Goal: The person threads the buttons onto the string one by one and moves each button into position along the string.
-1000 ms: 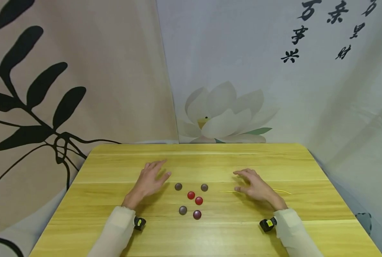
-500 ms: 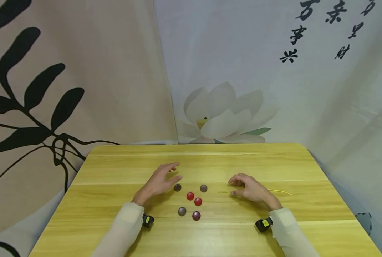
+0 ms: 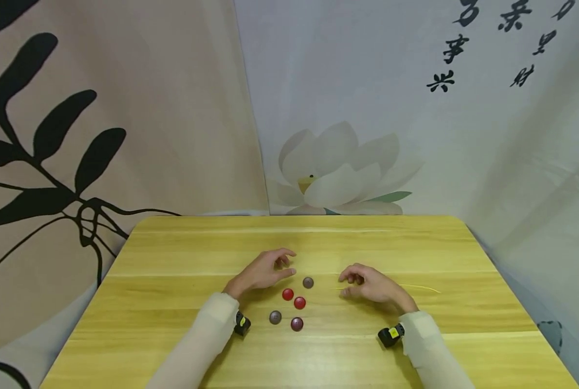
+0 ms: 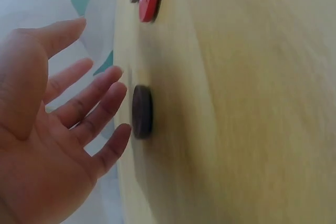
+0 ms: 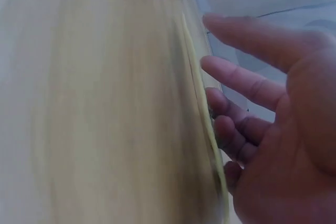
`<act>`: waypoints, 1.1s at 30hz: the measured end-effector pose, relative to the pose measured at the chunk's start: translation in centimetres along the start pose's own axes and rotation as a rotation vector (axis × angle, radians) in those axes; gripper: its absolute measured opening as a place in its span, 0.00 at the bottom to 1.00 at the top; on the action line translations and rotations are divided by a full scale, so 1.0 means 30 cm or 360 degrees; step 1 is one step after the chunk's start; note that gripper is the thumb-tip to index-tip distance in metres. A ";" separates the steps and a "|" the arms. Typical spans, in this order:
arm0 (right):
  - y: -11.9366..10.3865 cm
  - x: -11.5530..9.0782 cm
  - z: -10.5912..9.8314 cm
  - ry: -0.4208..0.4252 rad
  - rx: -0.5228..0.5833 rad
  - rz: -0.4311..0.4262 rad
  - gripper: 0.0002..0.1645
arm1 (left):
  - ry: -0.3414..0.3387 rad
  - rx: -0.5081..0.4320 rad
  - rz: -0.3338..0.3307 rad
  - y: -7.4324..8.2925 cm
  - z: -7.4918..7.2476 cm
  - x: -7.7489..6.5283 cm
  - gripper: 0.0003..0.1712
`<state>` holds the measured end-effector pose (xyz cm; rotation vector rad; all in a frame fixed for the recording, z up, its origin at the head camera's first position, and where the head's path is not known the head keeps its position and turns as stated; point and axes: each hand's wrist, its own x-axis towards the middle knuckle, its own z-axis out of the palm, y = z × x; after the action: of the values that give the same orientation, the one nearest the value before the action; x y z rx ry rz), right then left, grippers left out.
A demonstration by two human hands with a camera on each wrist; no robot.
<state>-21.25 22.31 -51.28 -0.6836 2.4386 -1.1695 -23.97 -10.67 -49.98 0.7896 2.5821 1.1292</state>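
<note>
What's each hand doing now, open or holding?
Left hand: open, holding nothing.
Right hand: open, fingers loosely bent, above the yellow string, holding nothing.

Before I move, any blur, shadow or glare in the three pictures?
Head: mostly clear, soft shadows from the left hand and right hand on the table, no strong glare; left wrist: wood grain smeared, a shadow beside the dark button; right wrist: the softest, the string blurred, with a dark shadow alongside.
</note>
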 end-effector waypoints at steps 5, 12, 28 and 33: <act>-0.003 0.005 0.004 0.0019 0.0044 0.0034 0.16 | -0.0062 -0.0002 0.0022 0.009 0.020 0.027 0.23; 0.011 0.004 0.013 0.0013 0.0122 0.0044 0.16 | -0.0162 -0.0021 0.0026 0.028 0.037 0.052 0.19; 0.012 0.011 0.013 0.0019 0.0115 0.0063 0.15 | -0.0203 0.0109 -0.0136 0.044 0.055 0.088 0.15; 0.008 0.008 0.012 0.0037 0.0095 0.0066 0.13 | -0.0189 0.0108 -0.0174 0.050 0.061 0.093 0.13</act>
<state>-21.34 22.07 -51.72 -0.6018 2.4146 -1.2354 -24.99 -7.15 -50.08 0.6982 2.5420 0.9390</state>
